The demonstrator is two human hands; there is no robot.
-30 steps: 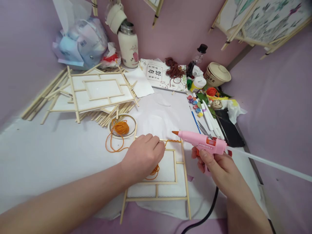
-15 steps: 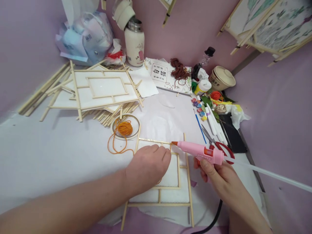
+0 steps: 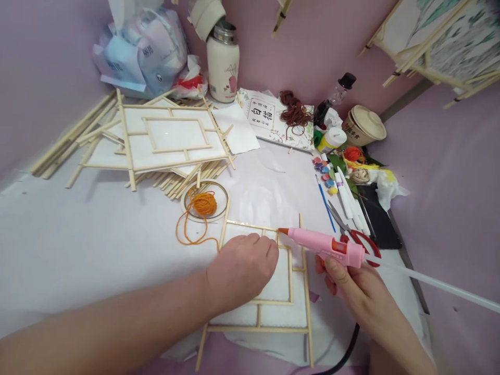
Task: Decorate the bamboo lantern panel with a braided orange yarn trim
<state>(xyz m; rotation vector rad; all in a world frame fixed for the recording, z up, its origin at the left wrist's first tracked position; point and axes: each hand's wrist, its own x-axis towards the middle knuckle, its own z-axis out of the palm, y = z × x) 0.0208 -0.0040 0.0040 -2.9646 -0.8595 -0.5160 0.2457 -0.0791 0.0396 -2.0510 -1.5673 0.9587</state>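
Observation:
My right hand is wrapped round the handle of a pink hot glue gun, with a long clear glue stick coming out of its back. Its orange nozzle touches or nearly touches the top bar of a wooden stick frame backed with white paper. Over the frame's upper part lies my left hand, closed, with fingers pinched on orange yarn close to the nozzle. The yarn trails left to an orange ball of yarn in a round hoop. My left fingertips are mostly hidden.
At the back left, a second stick frame rests on a pile of sticks. A thermos with its lid raised stands behind. To the right lie red-handled scissors, a blue paintbrush, white markers and a black phone.
The whole view has shifted slightly, moving things a little to the right. Both hands, the glue gun and the frame keep nearly the same places relative to one another.

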